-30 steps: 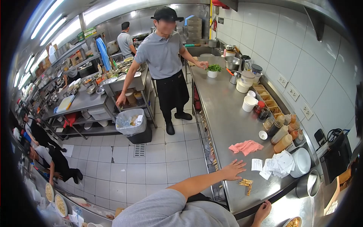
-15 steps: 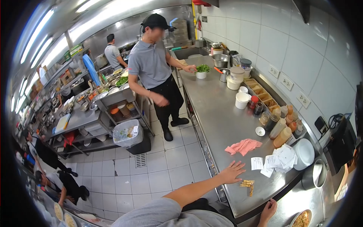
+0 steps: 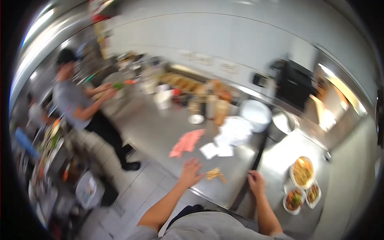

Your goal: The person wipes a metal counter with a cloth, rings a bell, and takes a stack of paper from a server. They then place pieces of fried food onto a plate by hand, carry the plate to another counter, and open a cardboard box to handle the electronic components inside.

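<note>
My left hand (image 3: 191,173) lies with spread fingers on the steel counter (image 3: 156,140), holding nothing. Just right of it is a small pile of wooden clips or sticks (image 3: 215,174). A crumpled pink cloth (image 3: 187,143) sits beyond that hand, and white paper slips (image 3: 232,134) lie to the right of the cloth. My right hand (image 3: 256,182) is at the counter's right edge with its fingers curled together; whether something small is between them is too blurred to make out.
Three dishes of food stand at the right, the largest a bowl of noodles (image 3: 303,173). A metal pot (image 3: 284,123) and stacked pale plates (image 3: 255,115) stand behind. Sauce bottles (image 3: 221,111) line the wall. A co-worker (image 3: 76,96) stands at the counter's far left.
The view has swung right and blurred, bringing the food dishes and my whole right forearm into sight. The co-worker's two hands are now together near the greens.
</note>
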`<state>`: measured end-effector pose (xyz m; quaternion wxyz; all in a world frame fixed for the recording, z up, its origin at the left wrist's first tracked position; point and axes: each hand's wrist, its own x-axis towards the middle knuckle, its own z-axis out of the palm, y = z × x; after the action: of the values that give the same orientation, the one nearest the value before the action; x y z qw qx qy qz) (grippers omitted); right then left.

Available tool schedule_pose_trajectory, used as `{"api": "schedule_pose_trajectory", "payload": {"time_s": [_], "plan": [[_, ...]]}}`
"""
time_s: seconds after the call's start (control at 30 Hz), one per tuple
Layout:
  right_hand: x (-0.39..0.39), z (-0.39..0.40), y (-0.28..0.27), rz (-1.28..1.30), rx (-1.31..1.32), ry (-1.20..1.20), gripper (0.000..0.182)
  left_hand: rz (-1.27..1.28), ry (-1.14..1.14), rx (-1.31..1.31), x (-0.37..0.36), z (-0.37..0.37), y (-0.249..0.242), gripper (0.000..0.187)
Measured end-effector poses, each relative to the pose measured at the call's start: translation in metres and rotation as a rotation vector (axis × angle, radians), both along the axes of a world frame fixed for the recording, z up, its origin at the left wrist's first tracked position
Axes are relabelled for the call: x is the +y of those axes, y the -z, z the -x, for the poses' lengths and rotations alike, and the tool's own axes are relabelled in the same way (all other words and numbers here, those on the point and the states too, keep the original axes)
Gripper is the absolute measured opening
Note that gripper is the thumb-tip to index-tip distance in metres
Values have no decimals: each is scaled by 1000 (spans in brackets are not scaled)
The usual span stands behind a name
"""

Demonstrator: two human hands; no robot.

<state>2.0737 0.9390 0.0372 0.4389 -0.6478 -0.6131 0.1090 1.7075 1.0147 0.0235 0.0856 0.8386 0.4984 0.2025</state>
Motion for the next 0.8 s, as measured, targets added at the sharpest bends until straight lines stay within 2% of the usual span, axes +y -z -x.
{"api": "schedule_pose_trajectory", "payload": {"time_s": [0.07,0.1,0.17,0.23,0.27,0.33,0.37,0.43,0.47,0.57,0.63,0.67,0.73,0.8], "plan": [[1,-3,3,-17,56,-3,19,-98,-16,-284,15,0,19,36],[-2,-4,-4,72,166,-31,21,261,-73,-484,20,2,-4,27],[-4,-4,-8,74,241,48,28,400,-192,-899,39,-1,10,23],[-7,-2,-11,23,386,71,30,261,-102,-796,49,-9,1,20],[-8,-3,-4,35,448,120,33,283,-59,-786,49,-17,-2,20],[-9,-6,7,58,567,211,39,261,-24,-499,51,-36,-9,20],[-19,-5,12,89,656,213,45,267,10,-497,47,-45,-11,20],[-46,0,19,20,831,156,51,-135,11,-119,33,-59,-5,20],[-59,-3,19,5,827,180,51,9,12,-206,36,-59,-3,19],[-103,-11,9,81,926,296,55,11,31,-267,42,-52,6,19],[-119,-23,-5,231,950,391,53,26,55,-271,46,-47,8,19],[-125,-29,-8,257,878,345,52,15,43,-316,50,-45,12,19],[-138,-36,-53,261,866,201,50,43,48,-340,49,-40,17,18],[-152,-48,-99,219,864,70,45,31,-7,-554,49,-40,15,19]]}}
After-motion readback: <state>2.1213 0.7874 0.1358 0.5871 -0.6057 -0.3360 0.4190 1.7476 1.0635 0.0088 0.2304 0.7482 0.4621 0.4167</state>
